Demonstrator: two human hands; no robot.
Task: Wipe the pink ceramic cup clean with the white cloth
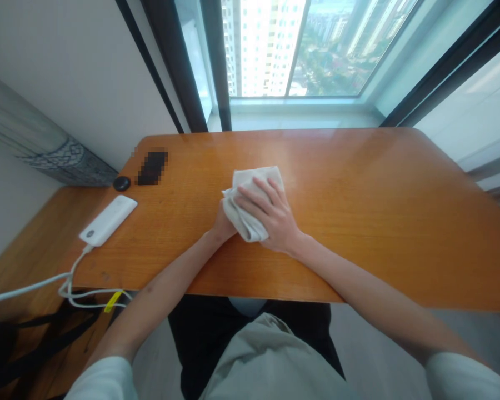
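Observation:
A folded white cloth (pixel 256 180) is between my two hands above the near middle of the wooden table (pixel 358 211). My right hand (pixel 277 216) lies flat over the top of the cloth, its fingers stretched out and slightly apart. At the cloth's left side, my left hand (pixel 224 222) reaches in beneath it. The cloth covers that hand's fingers, so their grip is hidden. Whether the cloth's underside touches the tabletop cannot be made out.
On the table's left side lie a white power bank (pixel 110 219) with a white cable (pixel 37 289) plugged in, a small round black object (pixel 121 183) and a dark pixelated item (pixel 152 168). A window (pixel 291 50) is beyond the far edge; a curtain (pixel 66 150) hangs at left.

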